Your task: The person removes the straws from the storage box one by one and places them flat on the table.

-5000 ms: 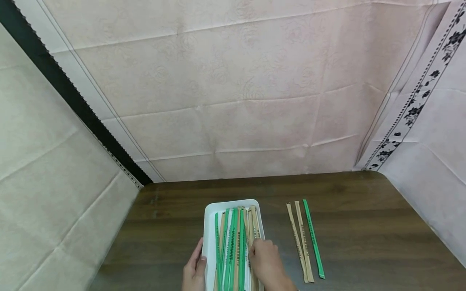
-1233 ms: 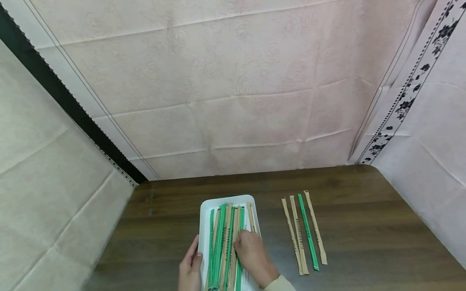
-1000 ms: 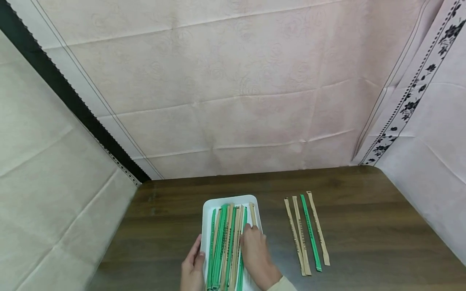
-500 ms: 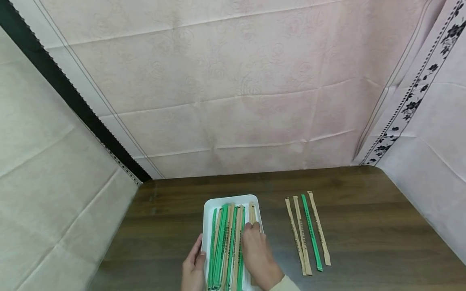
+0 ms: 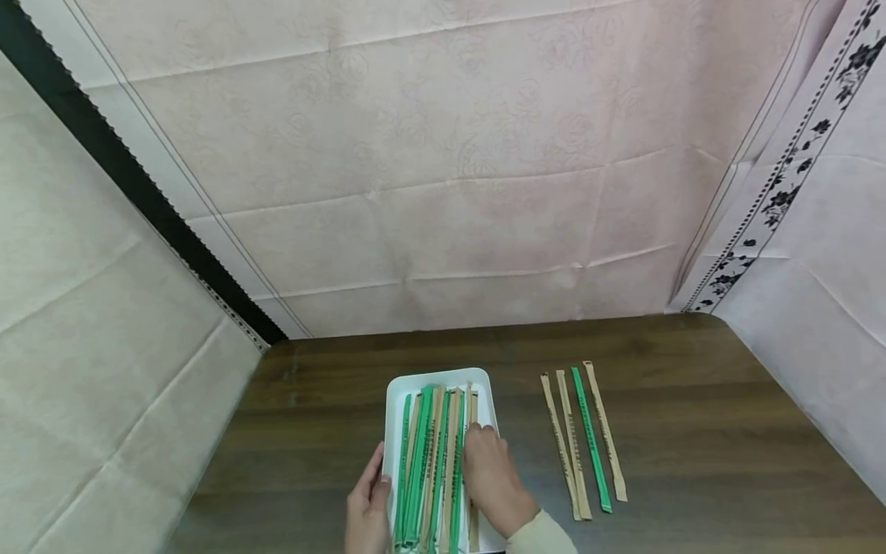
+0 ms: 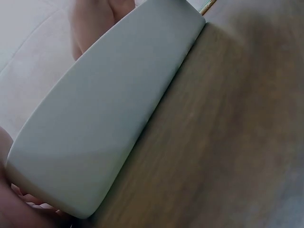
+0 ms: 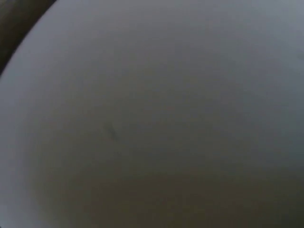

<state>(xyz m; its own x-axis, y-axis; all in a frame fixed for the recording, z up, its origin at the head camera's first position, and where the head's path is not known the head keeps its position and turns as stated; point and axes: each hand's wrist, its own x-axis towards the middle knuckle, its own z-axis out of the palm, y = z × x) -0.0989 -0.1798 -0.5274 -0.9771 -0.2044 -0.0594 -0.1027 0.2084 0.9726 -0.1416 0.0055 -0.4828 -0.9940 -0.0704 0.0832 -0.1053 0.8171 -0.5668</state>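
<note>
In the head view, a white rectangular tray (image 5: 431,377) holds a row of long, slim, printed paper packets, some green (image 5: 424,454), some tan (image 5: 450,469). My left hand (image 5: 369,504) holds the tray's left side, thumb at the rim. In the left wrist view the tray's smooth outer wall (image 6: 109,104) fills the middle, with finger parts at lower left. My right hand (image 5: 490,471) is inside the tray at its right side, fingers curled down on a tan packet (image 5: 473,527) beside the row. Its fingertips are hidden. The right wrist view is a blurred pale surface.
Right of the tray, a green packet (image 5: 591,438) and three tan packets (image 5: 606,435) lie side by side on the brown wooden table (image 5: 706,431). Pale cloth walls (image 5: 450,169) stand behind the table and on both sides.
Compared with five seconds ago, another tan packet lies at the right end of the table row. In the last half second, tan packets under my right hand have shifted left toward the row.
</note>
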